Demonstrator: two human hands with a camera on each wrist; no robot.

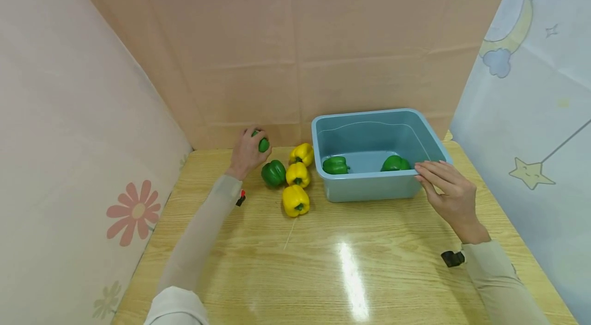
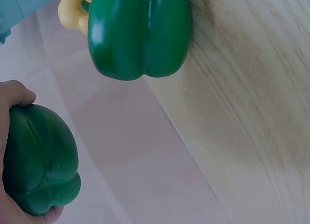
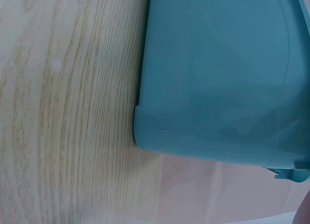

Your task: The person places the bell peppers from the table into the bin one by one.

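My left hand (image 1: 248,153) grips a green bell pepper (image 2: 43,158) near the back left of the table, its fingers curled round it. Just right of that hand, another green bell pepper (image 1: 274,174) lies on the wood. Beside it three yellow bell peppers (image 1: 295,201) form a rough column. In the blue plastic bin (image 1: 369,187) are two green bell peppers, one at the left (image 1: 335,165) and one toward the right (image 1: 395,163). My right hand (image 1: 447,191) rests on the bin's front right rim with fingers extended; only a sliver of it shows in the right wrist view.
The wooden table (image 1: 295,263) runs up to a beige cloth backdrop (image 1: 295,48). Patterned cloth walls stand at the left (image 1: 83,109) and right (image 1: 531,109). The bin sits close to the back edge, right of the yellow peppers.
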